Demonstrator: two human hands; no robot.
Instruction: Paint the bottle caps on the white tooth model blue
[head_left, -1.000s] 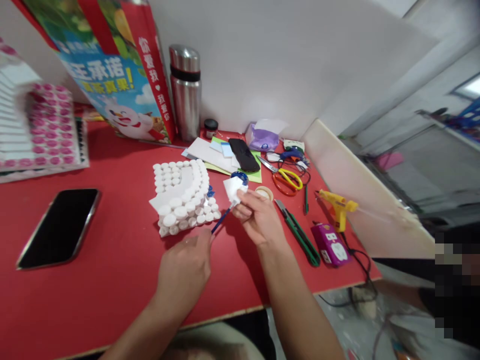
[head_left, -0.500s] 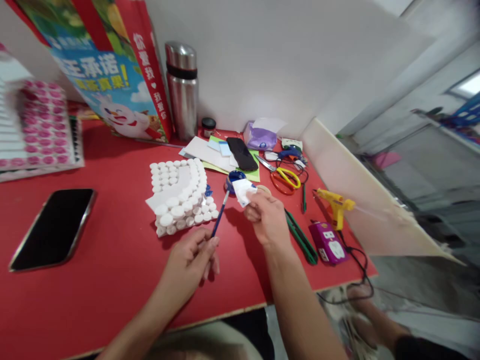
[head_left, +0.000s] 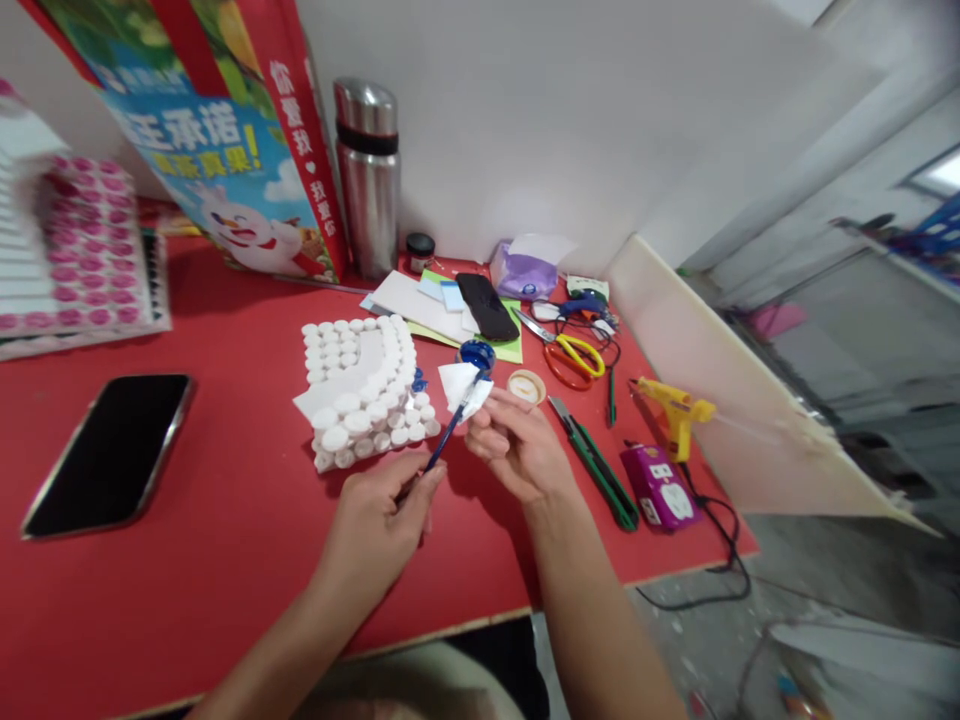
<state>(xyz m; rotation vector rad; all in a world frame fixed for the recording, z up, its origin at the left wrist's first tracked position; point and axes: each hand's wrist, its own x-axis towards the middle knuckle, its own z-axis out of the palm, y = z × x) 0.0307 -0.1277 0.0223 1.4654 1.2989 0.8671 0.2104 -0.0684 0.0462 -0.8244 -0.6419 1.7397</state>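
My left hand point(head_left: 379, 525) is closed on the lower end of a thin blue paintbrush point(head_left: 444, 440) that slants up to the right. My right hand point(head_left: 514, 445) pinches a small white piece of paper point(head_left: 463, 385) around the brush's tip. Just behind the paper stands a small blue paint pot point(head_left: 478, 354). To the left of the brush lies a white craft piece covered in round white caps point(head_left: 360, 392) on the red table point(head_left: 225, 560).
A black phone point(head_left: 109, 452) lies at the left. A steel flask point(head_left: 367, 180) and a printed bag point(head_left: 217, 150) stand at the back. Scissors point(head_left: 570, 352), a green utility knife point(head_left: 596, 465), a yellow glue gun point(head_left: 675, 412), a tape roll point(head_left: 526, 386) and a purple box point(head_left: 660, 488) lie at the right.
The brush tip left the paint pot and went back into the white paper, which my right hand brought left and down onto it. The view shifted slightly.
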